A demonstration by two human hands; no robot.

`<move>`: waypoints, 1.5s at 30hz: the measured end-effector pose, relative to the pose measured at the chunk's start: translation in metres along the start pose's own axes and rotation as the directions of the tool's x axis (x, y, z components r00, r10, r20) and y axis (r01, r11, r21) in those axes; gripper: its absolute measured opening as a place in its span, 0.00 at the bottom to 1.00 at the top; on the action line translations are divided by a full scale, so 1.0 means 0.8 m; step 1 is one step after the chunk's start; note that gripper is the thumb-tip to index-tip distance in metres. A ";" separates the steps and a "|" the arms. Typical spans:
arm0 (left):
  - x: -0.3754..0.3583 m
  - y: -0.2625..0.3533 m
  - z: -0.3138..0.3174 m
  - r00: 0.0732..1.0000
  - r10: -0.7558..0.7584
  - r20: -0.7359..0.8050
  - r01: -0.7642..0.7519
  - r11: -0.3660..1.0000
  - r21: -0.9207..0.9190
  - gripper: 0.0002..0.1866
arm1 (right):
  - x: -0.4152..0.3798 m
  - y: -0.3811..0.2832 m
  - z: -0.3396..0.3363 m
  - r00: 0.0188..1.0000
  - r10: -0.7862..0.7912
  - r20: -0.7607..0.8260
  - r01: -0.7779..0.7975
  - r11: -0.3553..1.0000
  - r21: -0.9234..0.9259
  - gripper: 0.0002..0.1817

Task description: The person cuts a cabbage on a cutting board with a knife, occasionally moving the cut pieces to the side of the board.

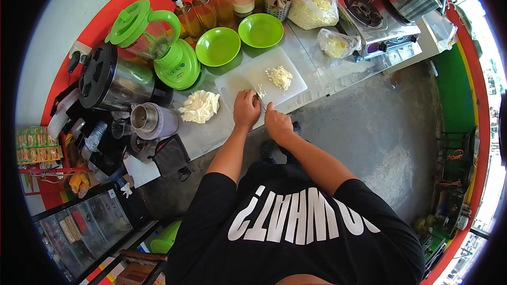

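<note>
Head view — hands [262, 112] curled on cutting board [285, 88]

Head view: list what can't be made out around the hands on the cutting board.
- Head view: whatever the left hand presses on the cutting board is hidden under the hand itself.
- The right hand seems to grip a knife; the blade is too small and mostly covered by the hands.
- The shredded pile: too small to identify.
- The bottles: labels unreadable.
</note>
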State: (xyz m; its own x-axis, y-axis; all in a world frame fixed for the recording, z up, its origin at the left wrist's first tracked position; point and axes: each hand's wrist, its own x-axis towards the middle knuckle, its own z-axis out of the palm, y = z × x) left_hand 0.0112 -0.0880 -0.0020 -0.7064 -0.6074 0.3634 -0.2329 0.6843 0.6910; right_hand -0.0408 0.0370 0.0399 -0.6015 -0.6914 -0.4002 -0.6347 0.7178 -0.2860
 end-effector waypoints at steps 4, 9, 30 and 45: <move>0.001 0.001 0.000 1.000 0.014 0.004 -0.014 0.999 0.034 0.05 | 0.012 0.012 -0.003 1.000 -0.017 -0.018 0.018 0.999 0.051 0.20; 0.003 -0.005 0.006 1.000 0.019 -0.014 -0.018 0.997 0.081 0.04 | -0.012 0.049 -0.015 0.999 -0.014 0.040 0.007 0.985 0.172 0.18; -0.002 -0.015 -0.005 0.994 0.108 -0.012 -0.105 0.986 0.133 0.05 | -0.024 0.015 -0.027 0.994 -0.079 -0.076 0.077 0.996 -0.033 0.13; 0.001 -0.009 -0.006 0.998 0.047 0.042 -0.051 0.993 0.110 0.05 | 0.007 0.001 -0.018 0.993 -0.096 -0.069 0.094 0.995 -0.028 0.13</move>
State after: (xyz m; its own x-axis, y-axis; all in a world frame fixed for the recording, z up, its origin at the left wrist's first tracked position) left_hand 0.0154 -0.0950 -0.0038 -0.7438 -0.5573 0.3691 -0.2684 0.7547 0.5986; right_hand -0.0517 0.0322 0.0501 -0.5701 -0.7608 -0.3102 -0.7015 0.6473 -0.2981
